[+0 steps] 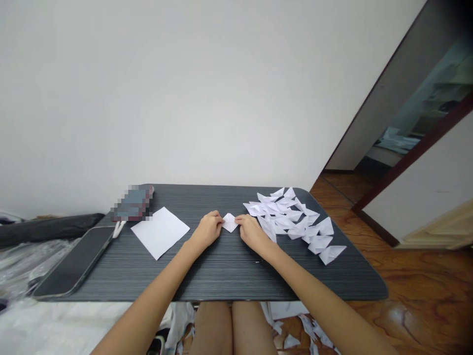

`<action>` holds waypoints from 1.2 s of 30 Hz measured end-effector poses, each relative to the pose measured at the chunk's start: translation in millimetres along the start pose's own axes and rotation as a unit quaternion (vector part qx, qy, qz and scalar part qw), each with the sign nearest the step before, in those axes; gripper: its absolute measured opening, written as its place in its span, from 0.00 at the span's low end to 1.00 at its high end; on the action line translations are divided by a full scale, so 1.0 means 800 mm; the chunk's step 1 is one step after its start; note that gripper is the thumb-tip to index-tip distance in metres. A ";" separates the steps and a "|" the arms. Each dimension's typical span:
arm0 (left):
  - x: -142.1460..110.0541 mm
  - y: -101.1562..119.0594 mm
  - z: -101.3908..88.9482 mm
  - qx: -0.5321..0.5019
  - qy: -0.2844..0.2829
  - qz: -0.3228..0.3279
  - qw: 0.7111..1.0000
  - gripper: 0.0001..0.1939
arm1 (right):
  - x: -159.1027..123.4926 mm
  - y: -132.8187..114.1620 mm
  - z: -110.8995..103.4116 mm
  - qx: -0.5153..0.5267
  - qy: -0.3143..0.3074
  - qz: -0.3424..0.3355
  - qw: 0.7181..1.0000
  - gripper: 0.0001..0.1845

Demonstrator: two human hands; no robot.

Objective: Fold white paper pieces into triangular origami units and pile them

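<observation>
A small folded white paper [229, 224] lies between my hands over the middle of the dark table, one corner toward me. My left hand [210, 228] pinches its left corner. The opposite corner is held between the thumb and fingers of my right hand [253, 230]. Just beyond my right hand lies a spread of folded white paper boats [284, 217], several overlapping. To the left of my left hand rests a stack of flat square white paper [160, 232], turned cornerwise.
A phone [76, 261] lies at the table's left edge, with a white cable [118, 229] and a blurred-out object [133, 203] beyond it. The dark table [221, 281] meets a white wall [207, 98]. Paper scraps [291, 341] litter the wooden floor below.
</observation>
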State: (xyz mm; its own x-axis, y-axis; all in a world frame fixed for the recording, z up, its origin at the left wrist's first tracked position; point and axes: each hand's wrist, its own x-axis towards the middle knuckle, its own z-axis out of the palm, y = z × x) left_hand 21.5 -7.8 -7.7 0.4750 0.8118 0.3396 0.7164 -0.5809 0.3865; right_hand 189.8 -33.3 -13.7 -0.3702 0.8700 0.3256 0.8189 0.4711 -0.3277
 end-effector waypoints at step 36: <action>0.020 0.006 -0.007 -0.450 -0.031 -0.084 0.889 0.17 | 0.022 0.018 -0.020 0.483 0.008 0.073 0.873 0.19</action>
State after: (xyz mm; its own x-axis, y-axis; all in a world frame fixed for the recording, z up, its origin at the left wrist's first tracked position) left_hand 29.3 2.0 4.0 0.4477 0.8770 0.1745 0.0948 -0.2407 0.9660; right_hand 202.0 -13.5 1.2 -0.2804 0.9324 0.2282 0.1020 0.2654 -0.9587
